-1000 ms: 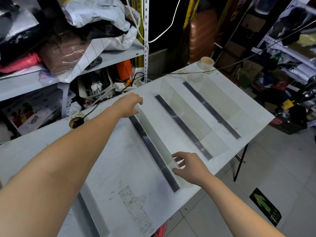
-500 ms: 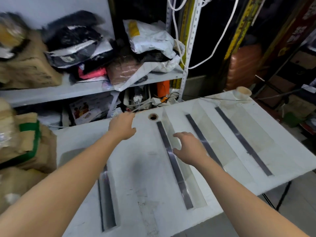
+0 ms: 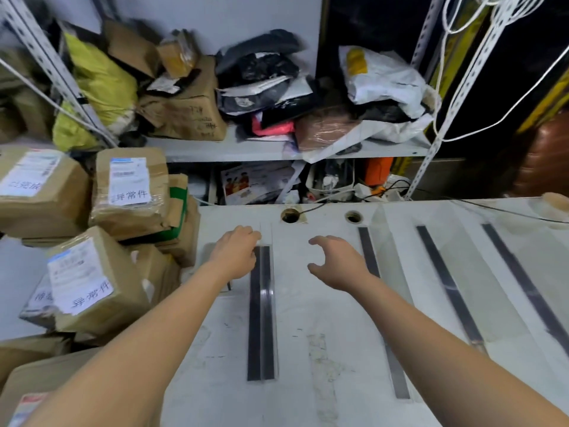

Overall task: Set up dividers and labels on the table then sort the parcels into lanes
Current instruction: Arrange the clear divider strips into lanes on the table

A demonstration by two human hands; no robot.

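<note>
Beside the parcels (image 3: 92, 272) piled at the table's (image 3: 308, 303) left edge, the left hand (image 3: 237, 257), fingers curled at the leftmost divider's (image 3: 261, 312) far end (gripping or only touching, I cannot tell), should probably nudge it parallel to the second divider (image 3: 365, 238), with the half-open, empty right hand (image 3: 338, 266) hovering between the two.

The left hand (image 3: 237, 254) is covering the far end of the leftmost divider (image 3: 261, 312), so whether its fingers are gripping the clear wall is not showing. Right of that divider, the last divider (image 3: 528, 285) and a roll (image 3: 555, 200) are running off the edge. Left of it, the parcels' (image 3: 92, 282) small print is blurring, and the lowest parcel (image 3: 37, 392) is being cropped.
</note>
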